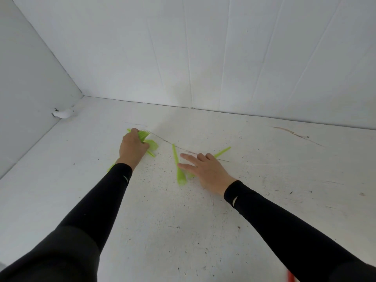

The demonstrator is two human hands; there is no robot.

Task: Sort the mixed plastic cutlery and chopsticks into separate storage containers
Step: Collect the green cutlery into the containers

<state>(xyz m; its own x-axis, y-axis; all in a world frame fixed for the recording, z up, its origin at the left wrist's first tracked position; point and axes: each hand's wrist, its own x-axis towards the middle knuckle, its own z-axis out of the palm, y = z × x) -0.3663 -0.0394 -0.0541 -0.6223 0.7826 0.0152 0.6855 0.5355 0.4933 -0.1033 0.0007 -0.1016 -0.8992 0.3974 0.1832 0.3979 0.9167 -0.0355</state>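
Lime-green plastic forks: light, thin, stiff, probably slippery and brittle at the tines. Loose ones lie flat on the speckled white tabletop. Left grip clenches a bunch; right grip spread-fingered, empty, over 1 fork. Best pinched mid-handle.

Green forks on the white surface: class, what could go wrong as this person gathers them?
1. The left hand grips a splayed bunch of forks; one could slip out.
2. The right hand is open over a loose fork; flat plastic may skid instead of lifting.
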